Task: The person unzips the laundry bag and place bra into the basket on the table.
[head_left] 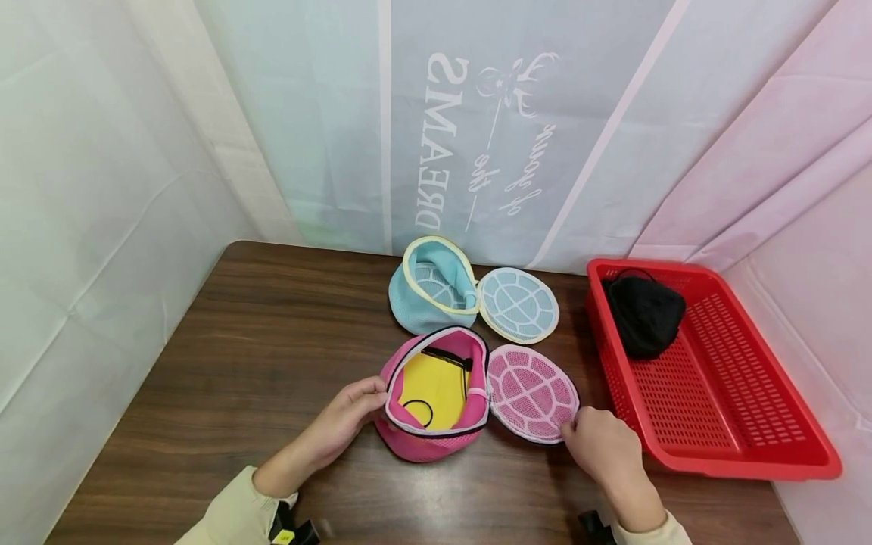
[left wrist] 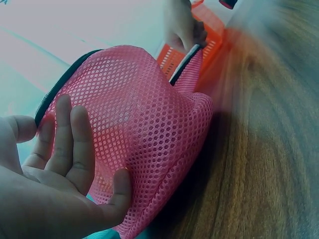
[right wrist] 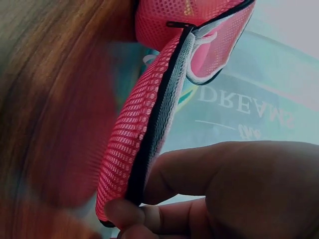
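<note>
A pink mesh laundry bag (head_left: 425, 446) stands on the table with its round zip lid (head_left: 527, 390) folded out to the right. Inside lies a flat yellow piece (head_left: 432, 386) with thin black cords. My left hand (head_left: 341, 416) holds the bag's left rim, the thumb and index finger pinching the zip edge in the left wrist view, other fingers along the mesh wall. At the lid's outer edge, my right hand (head_left: 602, 443) pinches the black zip border (right wrist: 142, 164) between thumb and fingers; the lid is tilted up from the table in the right wrist view.
Behind the pink bag stands a light blue mesh bag (head_left: 422, 310), its lid (head_left: 519, 305) lying out to the right. A red plastic basket (head_left: 715, 458) on the right holds a black fabric item (head_left: 643, 314). Cloth curtains (head_left: 327, 129) border the wooden table (head_left: 259, 333).
</note>
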Demonstrator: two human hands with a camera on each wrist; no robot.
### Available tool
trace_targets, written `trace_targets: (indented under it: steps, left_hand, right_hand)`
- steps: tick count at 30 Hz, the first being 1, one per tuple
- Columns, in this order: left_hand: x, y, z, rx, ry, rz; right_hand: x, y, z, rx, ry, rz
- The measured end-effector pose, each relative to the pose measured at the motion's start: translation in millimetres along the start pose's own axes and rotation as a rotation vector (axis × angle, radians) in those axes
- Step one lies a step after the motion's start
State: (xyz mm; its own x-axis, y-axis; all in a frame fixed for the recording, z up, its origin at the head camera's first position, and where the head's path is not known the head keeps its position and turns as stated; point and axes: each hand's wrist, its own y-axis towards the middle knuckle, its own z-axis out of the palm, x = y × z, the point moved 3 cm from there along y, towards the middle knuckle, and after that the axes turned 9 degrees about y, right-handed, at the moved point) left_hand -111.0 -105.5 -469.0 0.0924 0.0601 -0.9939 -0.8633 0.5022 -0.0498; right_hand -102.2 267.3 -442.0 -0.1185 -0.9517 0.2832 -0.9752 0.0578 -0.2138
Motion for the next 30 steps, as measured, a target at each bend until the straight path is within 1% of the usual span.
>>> trace_targets:
  steps: [4,8,11,15,25,30]
  left_hand:
    - [0.7,0.1,-0.5,-0.002,-0.003,-0.009]
    - [0.8,0.3,-0.4,0.003,0.000,-0.001]
    - [0.6,0.4,-0.3,0.006,0.003,0.008]
    - [0.1,0.3,-0.3,0.007,0.004,0.004]
    - [-1.4,-0.1,0.3,0.007,0.010,-0.007]
    - [-0.7,-1.0,0.2,0.005,0.012,-0.012]
  right_hand:
    - [0.1,0.7,5.5,0.023,-0.011,-0.021]
    - [1.6,0.7,10.6,0.040,-0.021,-0.034]
    - [3.5,1.0,13.7,0.067,-0.033,-0.031]
    - [5.9,1.0,15.5,0.102,-0.047,-0.025]
    - [8.0,0.4,9.3,0.087,-0.053,-0.039]
    - [15.0,-0.6,1.3,0.071,-0.024,-0.089]
